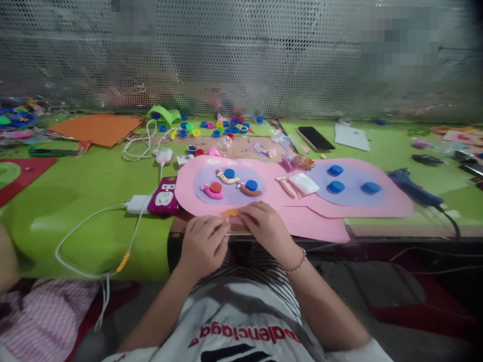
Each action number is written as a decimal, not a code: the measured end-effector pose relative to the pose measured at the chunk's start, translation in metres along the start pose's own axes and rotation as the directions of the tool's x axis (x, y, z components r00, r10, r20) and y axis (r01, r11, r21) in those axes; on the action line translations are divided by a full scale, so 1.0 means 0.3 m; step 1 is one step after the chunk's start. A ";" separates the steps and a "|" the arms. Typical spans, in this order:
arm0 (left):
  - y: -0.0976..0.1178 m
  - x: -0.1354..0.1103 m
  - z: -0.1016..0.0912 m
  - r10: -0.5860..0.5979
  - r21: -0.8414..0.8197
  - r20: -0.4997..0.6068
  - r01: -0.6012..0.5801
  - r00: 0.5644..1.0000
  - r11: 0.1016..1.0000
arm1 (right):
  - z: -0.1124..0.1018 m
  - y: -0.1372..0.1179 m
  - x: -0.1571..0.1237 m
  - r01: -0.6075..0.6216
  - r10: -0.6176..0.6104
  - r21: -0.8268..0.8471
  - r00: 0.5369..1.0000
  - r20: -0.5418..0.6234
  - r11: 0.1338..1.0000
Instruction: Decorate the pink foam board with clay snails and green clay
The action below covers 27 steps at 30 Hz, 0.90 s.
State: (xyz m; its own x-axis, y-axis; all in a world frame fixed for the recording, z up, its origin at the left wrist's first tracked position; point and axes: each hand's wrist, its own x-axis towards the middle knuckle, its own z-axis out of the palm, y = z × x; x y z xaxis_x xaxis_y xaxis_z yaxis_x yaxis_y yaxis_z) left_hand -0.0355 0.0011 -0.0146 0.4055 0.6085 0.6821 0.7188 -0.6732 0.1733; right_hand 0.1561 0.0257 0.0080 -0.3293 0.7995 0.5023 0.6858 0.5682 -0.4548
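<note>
At the table's front edge, an orange strip of modelling clay (230, 213) lies at the rim of a pink paper sheet (277, 173). My right hand (266, 229) has its fingertips closed at the strip's right end. Just below the strip, my left hand (206, 245) is closed, fingers curled and thumb side hidden; what it pinches is unclear. Beyond my hands, a pink clay snail with a red cap (216, 188), a cream one with a blue cap (229, 174) and a brown one with a blue cap (251, 186) sit on a lilac patch.
Right of the snails lie a pale clay strip (289, 187), a white packet (304, 183) and blue caps (335, 187). A blue glue gun (415, 188) rests far right. A purple power box (164, 197) with white cables stands left. Behind are a phone (315, 138) and several loose caps (216, 133).
</note>
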 end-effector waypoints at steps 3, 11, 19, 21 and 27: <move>0.000 -0.011 0.003 -0.015 -0.010 -0.011 0.015 1.000 1.000 | 0.006 -0.029 -0.016 0.128 -0.130 0.029 0.988 0.082 0.991; -0.022 -0.044 0.007 -0.047 -0.072 -0.095 0.040 0.994 0.997 | 0.038 -0.047 -0.033 0.233 -0.227 -0.030 0.965 0.133 0.972; -0.008 -0.022 0.010 -0.061 -0.054 -0.089 0.057 0.994 0.997 | 0.003 -0.019 -0.029 0.160 -0.161 -0.015 0.985 -0.069 0.987; 0.006 0.001 0.013 -0.050 -0.037 -0.064 0.047 0.997 0.998 | -0.014 0.009 -0.009 0.080 -0.086 -0.054 0.990 -0.111 0.995; 0.062 0.058 0.040 -0.041 0.057 0.036 0.039 0.999 0.998 | -0.013 0.050 0.022 0.075 -0.075 -0.114 0.997 0.006 0.991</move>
State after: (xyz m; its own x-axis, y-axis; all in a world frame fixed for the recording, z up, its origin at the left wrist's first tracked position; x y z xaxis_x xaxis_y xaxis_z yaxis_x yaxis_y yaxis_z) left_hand -0.0084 0.0040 -0.0080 0.3957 0.6499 0.6488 0.7650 -0.6242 0.1586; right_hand 0.1667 0.0389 0.0073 -0.3836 0.7557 0.5309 0.7286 0.6008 -0.3289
